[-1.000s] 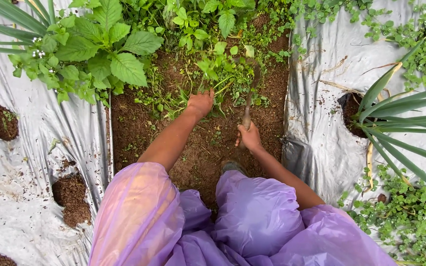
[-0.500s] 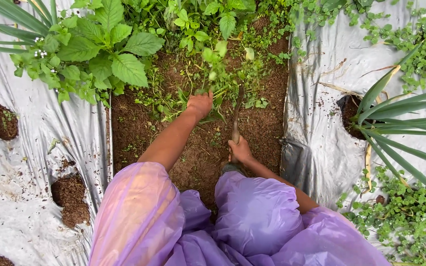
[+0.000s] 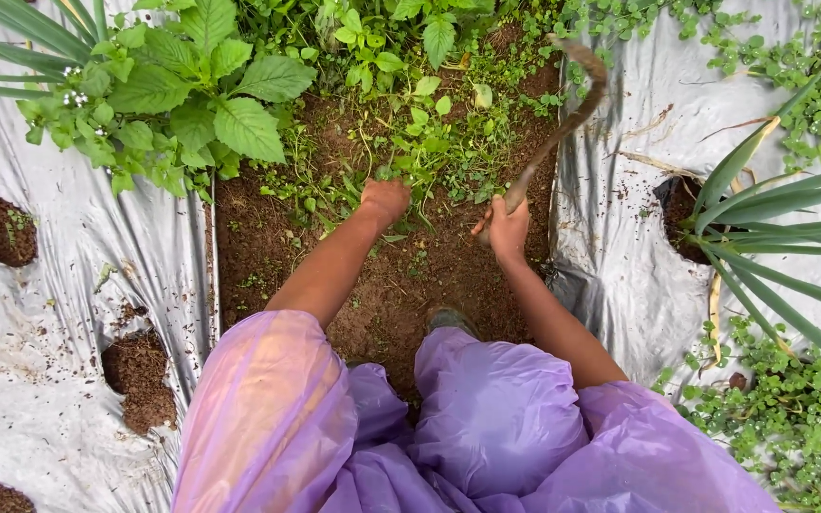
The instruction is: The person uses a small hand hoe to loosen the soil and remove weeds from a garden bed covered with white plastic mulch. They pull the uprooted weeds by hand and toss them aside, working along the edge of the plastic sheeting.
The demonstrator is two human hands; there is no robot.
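My left hand is closed around a clump of small green weeds growing in the brown soil strip. My right hand grips the wooden handle of a curved sickle. The blade is raised up and to the right, its hooked tip over the edge of the silver plastic sheet. Both bare forearms reach out from purple plastic sleeves.
A large broad-leaved weed stands at the upper left. Silver mulch sheets cover both sides, with planting holes on the left. A long-leaved plant grows from a hole on the right. Low creeping weeds spread at the lower right.
My right hand has swung the sickle from low in the weeds up and to the right. My left hand has stayed on the weed clump.
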